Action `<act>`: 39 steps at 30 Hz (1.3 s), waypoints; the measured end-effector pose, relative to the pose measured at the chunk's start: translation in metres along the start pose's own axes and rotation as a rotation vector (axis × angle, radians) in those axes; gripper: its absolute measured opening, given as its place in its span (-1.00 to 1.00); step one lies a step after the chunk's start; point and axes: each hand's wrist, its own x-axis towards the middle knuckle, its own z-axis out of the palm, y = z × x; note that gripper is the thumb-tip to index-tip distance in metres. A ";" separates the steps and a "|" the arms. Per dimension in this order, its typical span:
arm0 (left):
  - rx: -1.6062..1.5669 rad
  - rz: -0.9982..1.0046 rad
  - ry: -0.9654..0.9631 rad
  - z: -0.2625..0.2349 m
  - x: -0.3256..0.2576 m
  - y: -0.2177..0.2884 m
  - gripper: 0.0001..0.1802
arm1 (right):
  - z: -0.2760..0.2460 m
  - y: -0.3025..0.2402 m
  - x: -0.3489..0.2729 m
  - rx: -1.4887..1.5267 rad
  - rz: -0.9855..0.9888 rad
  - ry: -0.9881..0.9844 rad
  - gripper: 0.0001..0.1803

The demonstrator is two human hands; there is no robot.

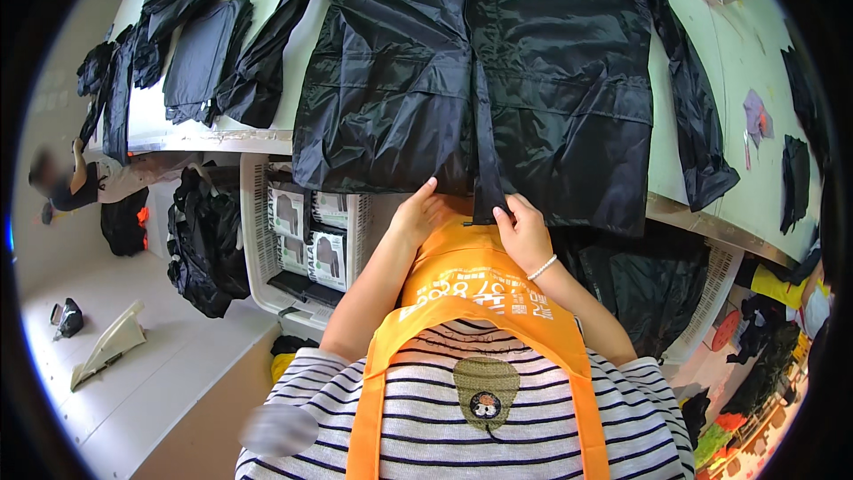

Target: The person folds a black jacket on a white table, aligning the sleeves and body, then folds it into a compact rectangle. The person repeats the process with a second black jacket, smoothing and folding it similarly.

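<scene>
A shiny black jacket (560, 53) lies spread on the table, its sleeves out to both sides and its hem hanging over the near edge. My right hand (524, 233) is closed on the lower end of the front placket strip, thumb on top. To its left, my left hand (418, 215) has its thumb against the hem of the left front panel and its other fingers curled, partly hidden. Both hands are at the hem, a short way apart, in front of my orange apron (471, 267).
Folded black garments (209, 62) lie on the pale table (693, 62) at the left. Below its edge stand a white crate (255, 240) with packaged garments and another crate (711, 289) with black cloth. A purple scrap (756, 116) lies right. Another person (84, 182) is far left.
</scene>
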 end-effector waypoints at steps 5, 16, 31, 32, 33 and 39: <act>-0.037 -0.106 -0.117 0.002 -0.005 -0.010 -0.62 | 0.002 0.000 0.000 -0.038 -0.191 0.002 -0.81; 0.013 0.268 -0.223 0.019 -0.052 -0.019 -0.77 | 0.024 -0.016 0.009 -0.278 -0.469 0.155 -0.88; 0.205 0.529 0.057 -0.033 -0.047 0.013 -0.76 | -0.077 0.004 0.116 -0.147 -0.458 0.277 -0.93; 0.253 0.590 0.165 -0.050 -0.050 0.024 -0.72 | -0.111 0.007 0.144 -0.341 -0.499 0.426 -0.85; 0.367 0.593 0.280 -0.090 -0.035 0.038 -0.68 | -0.141 0.017 0.175 -0.386 -0.583 0.653 -0.75; 0.656 1.508 1.233 -0.071 -0.060 0.118 -0.38 | -0.257 0.105 0.227 -0.621 0.333 0.543 -0.33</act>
